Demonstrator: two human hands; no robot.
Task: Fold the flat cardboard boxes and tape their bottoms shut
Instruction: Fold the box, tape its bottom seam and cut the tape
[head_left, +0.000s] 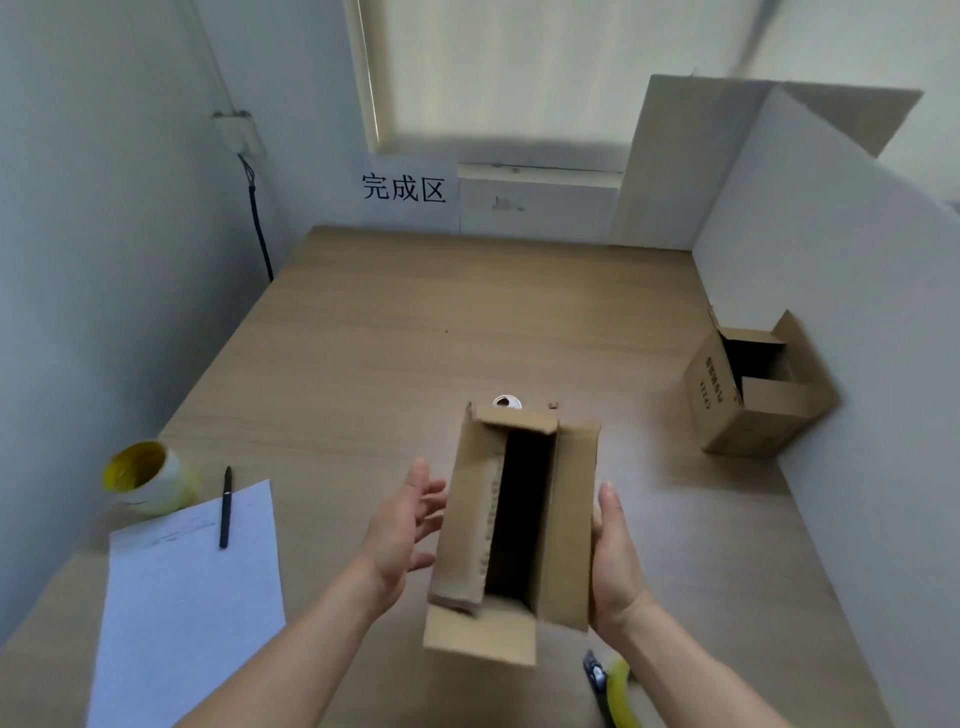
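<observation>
A brown cardboard box (566, 519) stands opened up in front of me over the wooden table (395, 322), its flaps spread and its dark inside showing. My right hand (615, 566) lies flat against the box's right wall, fingers straight. My left hand (405, 525) hovers beside the box's left side with fingers spread, apart from the cardboard or barely touching it. A white tape roll (506, 401) peeks out just behind the box. A yellow and black tool (610, 686), partly hidden by my right forearm, lies near the front edge.
A folded box (748, 405) lies on its side at the right against a white partition (841, 291). At the left are a yellow-lined cup (143, 475), a sheet of paper (192, 597) and a black pen (225, 506). A sign with characters (404, 188) hangs on the back wall.
</observation>
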